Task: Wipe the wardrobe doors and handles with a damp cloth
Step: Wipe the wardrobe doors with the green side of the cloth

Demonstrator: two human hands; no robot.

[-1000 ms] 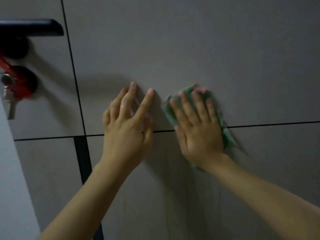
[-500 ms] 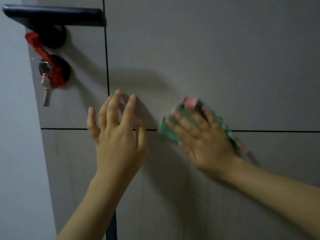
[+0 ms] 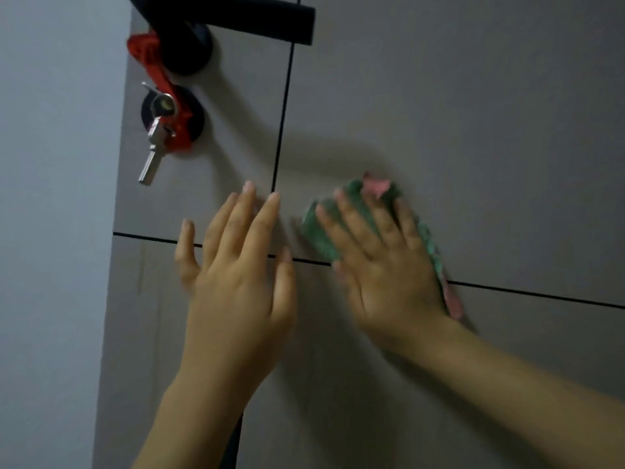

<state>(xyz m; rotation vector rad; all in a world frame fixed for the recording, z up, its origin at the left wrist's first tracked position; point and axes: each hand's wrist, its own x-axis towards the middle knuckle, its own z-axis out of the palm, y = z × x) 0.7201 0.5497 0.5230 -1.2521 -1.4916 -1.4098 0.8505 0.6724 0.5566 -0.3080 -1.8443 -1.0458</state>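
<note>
Greys, black, red and green

Under the right fingers [image 3: 355, 225], a green cloth [image 3: 321, 231] with pink patches; grey door [image 3: 473, 130] lined black; black handle [image 3: 236, 18], red ribbon [image 3: 159, 72], silver key [image 3: 152, 157].

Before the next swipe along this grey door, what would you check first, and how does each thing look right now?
1. Cloth under the right hand, fingers straight: ok.
2. Cloth flat on the door: ok, pressed against it.
3. Left hand out of the cloth's path: not ok if wiping leftward, it lies beside the cloth.
4. Handle wiped: cannot tell.
5. Key hanging from the lock, safe from a knock: ok, it is apart from both hands.
6. Cloth damp: cannot tell.
</note>
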